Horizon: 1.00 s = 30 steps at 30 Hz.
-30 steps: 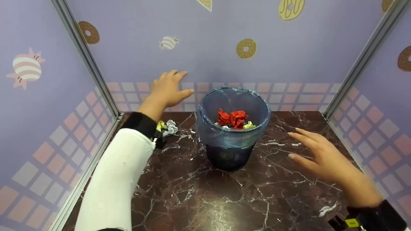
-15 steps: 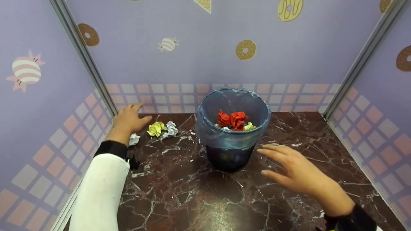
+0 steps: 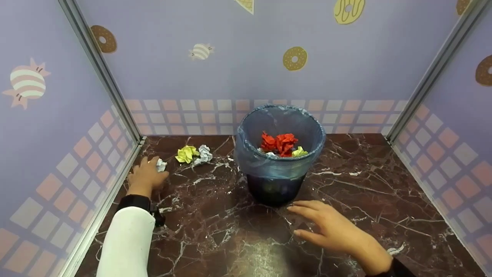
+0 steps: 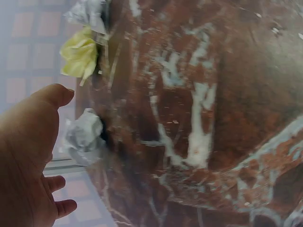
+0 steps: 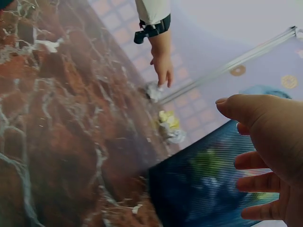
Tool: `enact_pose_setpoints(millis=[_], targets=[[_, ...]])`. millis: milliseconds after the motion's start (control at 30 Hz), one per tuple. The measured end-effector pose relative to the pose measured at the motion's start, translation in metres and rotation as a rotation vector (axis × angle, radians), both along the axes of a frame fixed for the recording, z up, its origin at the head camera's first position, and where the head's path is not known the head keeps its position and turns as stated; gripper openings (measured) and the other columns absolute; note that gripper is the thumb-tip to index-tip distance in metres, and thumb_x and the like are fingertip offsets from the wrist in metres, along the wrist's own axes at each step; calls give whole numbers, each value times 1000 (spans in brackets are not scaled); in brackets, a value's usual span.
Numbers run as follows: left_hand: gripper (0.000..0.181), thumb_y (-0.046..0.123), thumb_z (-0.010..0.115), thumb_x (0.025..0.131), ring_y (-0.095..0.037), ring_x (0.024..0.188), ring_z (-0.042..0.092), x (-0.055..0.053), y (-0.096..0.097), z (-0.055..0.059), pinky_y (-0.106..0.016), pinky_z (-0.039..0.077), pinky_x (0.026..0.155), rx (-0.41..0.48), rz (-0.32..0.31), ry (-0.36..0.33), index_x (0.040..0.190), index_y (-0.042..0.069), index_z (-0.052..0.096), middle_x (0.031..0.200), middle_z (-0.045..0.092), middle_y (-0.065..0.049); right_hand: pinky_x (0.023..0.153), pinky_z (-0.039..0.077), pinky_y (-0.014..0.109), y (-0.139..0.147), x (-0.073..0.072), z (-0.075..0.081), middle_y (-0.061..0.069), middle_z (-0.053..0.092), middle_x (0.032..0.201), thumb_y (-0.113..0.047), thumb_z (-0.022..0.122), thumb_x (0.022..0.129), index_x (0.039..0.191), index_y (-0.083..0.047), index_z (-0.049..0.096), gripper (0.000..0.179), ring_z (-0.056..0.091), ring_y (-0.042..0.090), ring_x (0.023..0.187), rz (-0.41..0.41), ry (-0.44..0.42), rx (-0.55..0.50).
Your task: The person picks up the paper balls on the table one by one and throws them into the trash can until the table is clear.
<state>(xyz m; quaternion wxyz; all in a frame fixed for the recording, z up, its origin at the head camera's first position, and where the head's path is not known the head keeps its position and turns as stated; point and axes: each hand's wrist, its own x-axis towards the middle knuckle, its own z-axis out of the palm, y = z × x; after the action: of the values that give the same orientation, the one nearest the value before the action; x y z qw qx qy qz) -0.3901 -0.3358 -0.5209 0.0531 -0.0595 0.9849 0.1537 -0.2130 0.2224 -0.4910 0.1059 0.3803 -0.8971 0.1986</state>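
My left hand [image 3: 147, 177] reaches low over the table at the left, right beside a crumpled white paper ball [image 3: 161, 165]. In the left wrist view this paper ball [image 4: 85, 137] shows between the thumb and the spread fingers, apart from the thumb. Just beyond lie a yellow paper ball [image 3: 186, 154] and a grey-white paper ball [image 3: 204, 154], side by side. My right hand [image 3: 326, 227] hovers with loosely extended fingers in front of the bin [image 3: 275, 188], holding nothing. Inside the bin, red crumpled paper [image 3: 285, 144] lies on top of yellow and white pieces.
A bluish plastic liner [image 3: 278, 167] is folded over the bin's rim. Dark red marbled table [image 3: 230, 246] carries small white scraps. Patterned lilac panels [image 3: 246, 77] close off the back and both sides, with metal posts in the corners.
My left hand has come away from near the bin, going left and down to the white paper ball. The right hand has moved left and nearer the front of the bin.
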Motion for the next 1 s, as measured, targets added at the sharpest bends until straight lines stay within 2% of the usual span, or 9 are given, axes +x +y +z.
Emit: enact_pose_setpoints(millis=[100,200,267,467,567,700,833,933,1000], targets=[[84,50,54,100,-66,145,18,4,0,-6,-85,22,108,-3,-7,-35,166,14,16,169,5,-31,104,54,46,-2,3,-8,-5,62,144,-48,71,95,145,-31,57,55,61,19,130,6,-22,-12],[84,49,53,100,-66,145,18,5,-1,-10,-86,20,108,-20,-12,-59,165,10,15,167,10,-33,103,54,45,-2,4,-13,-6,62,143,-48,71,95,145,-31,58,54,61,18,130,5,-36,-20],[82,47,52,99,-66,143,22,5,-2,-13,-85,23,108,-28,-7,-63,164,9,19,165,15,-33,103,55,45,-1,5,-14,-6,62,143,-48,71,95,144,-31,58,54,61,18,130,4,-38,-25],[70,37,55,99,-67,130,40,5,-3,-20,-78,41,98,15,18,-18,157,5,34,155,29,-36,103,54,46,4,6,-15,-6,62,143,-46,70,96,145,-32,58,52,61,18,130,4,-32,-46],[66,31,60,98,-67,124,45,4,-2,-23,-74,44,97,47,14,14,153,1,38,149,35,-39,101,55,46,5,6,-15,-5,62,142,-44,70,96,145,-33,58,51,61,18,130,11,-34,-57],[52,24,65,93,-66,115,51,3,-1,-29,-70,47,93,70,0,40,133,-5,48,133,47,-41,101,55,46,6,6,-14,-4,63,141,-44,70,96,144,-32,58,51,62,18,129,14,-33,-64],[35,19,67,85,-53,95,57,5,3,-32,-60,47,79,88,-14,57,106,-2,50,108,53,-32,102,54,46,7,6,-14,-4,64,141,-44,70,96,143,-30,60,50,62,18,129,7,-24,-66],[28,15,66,84,-40,83,54,8,6,-33,-51,44,72,118,-18,40,98,0,47,94,52,-22,104,53,47,8,5,-15,-5,62,143,-45,71,95,144,-30,59,53,60,20,131,-11,-17,-59],[24,13,65,86,-36,81,53,11,8,-34,-48,42,71,129,-17,17,96,1,47,90,51,-18,107,51,50,8,5,-17,-3,59,147,-47,71,95,146,-32,57,55,58,24,135,-30,-23,-46]])
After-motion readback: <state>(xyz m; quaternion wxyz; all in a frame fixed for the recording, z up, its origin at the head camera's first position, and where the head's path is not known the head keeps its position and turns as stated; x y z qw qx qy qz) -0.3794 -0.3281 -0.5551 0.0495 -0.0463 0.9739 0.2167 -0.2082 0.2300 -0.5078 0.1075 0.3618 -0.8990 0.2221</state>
